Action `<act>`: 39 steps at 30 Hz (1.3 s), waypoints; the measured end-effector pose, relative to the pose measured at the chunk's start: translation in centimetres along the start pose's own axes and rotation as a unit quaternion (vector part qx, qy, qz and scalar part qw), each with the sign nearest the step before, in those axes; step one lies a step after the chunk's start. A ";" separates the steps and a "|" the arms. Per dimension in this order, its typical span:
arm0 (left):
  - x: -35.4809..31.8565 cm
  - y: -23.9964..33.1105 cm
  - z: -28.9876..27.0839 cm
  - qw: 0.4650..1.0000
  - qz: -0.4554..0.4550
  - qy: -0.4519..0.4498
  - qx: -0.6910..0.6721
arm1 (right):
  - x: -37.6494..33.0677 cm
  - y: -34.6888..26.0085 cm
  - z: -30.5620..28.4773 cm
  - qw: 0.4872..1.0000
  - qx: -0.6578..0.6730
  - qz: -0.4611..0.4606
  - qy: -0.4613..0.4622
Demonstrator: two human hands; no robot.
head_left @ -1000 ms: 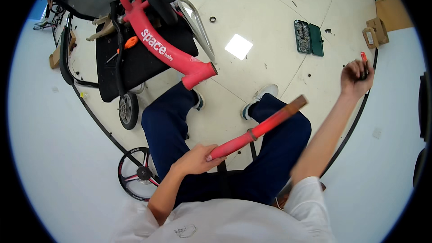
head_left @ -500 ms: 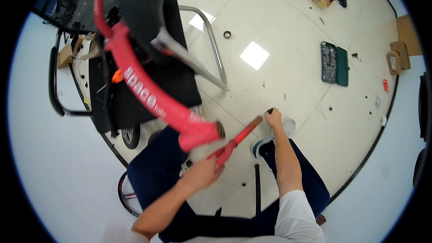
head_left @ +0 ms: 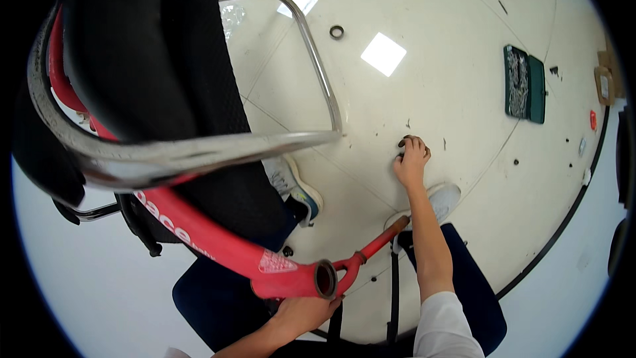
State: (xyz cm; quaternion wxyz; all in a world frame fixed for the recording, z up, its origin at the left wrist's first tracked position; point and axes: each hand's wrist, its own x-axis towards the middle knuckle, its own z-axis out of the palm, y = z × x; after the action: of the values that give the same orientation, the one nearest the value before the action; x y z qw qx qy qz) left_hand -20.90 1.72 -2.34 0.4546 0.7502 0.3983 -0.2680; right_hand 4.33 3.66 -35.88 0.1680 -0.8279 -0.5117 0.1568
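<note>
A red bicycle frame (head_left: 218, 242) slants from the upper left towards me, its round head tube opening (head_left: 325, 280) at the near end. My left hand (head_left: 308, 313) is closed at the lower end of a red bicycle fork (head_left: 374, 246), just beneath the head tube and partly hidden by it. The fork's rusty steerer end points up and to the right. Low over the floor, my right hand (head_left: 415, 158) has bent fingers around a small dark part (head_left: 402, 143), which looks ring-like; the fingers hide some of it.
A black chair with a chrome tube leg (head_left: 317, 59) fills the left, overlapping the frame. On the floor are a dark ring (head_left: 336, 32), an open green case of tools (head_left: 526, 85) and scattered small parts. My shoes (head_left: 445, 200) flank the fork.
My right hand has moved up and slightly right, fingers loosening. My left hand, the fork and the near end of the frame have dropped lower in view. The chair now covers more of the frame.
</note>
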 end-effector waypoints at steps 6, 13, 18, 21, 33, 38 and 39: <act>-0.7 -3.6 2.9 0.993 0.102 0.044 0.028 | 20.3 -10.6 0.0 0.982 0.171 -0.078 0.018; 1.6 -0.9 0.6 0.972 0.058 0.194 -0.118 | 29.6 -13.3 6.6 0.992 -0.016 -0.101 -0.079; 0.1 0.8 -1.6 0.968 0.074 0.229 -0.076 | 22.2 -8.6 0.5 0.983 0.123 -0.053 -0.129; -2.0 1.3 -2.7 0.996 -0.059 -0.043 -0.048 | 15.3 -5.4 -8.2 0.903 0.401 0.058 -0.143; -4.1 4.5 -2.3 0.981 0.137 0.120 -0.065 | -7.2 -1.7 -42.6 0.810 0.575 0.118 -0.022; -4.9 4.7 -3.1 0.977 0.169 0.113 -0.057 | -10.4 -1.9 -42.0 0.850 0.504 0.141 0.064; -5.0 4.7 -3.2 0.977 0.172 0.111 -0.057 | -10.4 -1.9 -42.0 0.864 0.481 0.138 0.056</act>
State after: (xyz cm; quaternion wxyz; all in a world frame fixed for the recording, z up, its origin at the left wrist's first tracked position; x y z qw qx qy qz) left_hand -19.49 1.54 5.07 0.4890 0.8055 0.3255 -0.0780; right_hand 16.56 -9.82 3.45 0.5504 -0.7140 -0.2433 0.3578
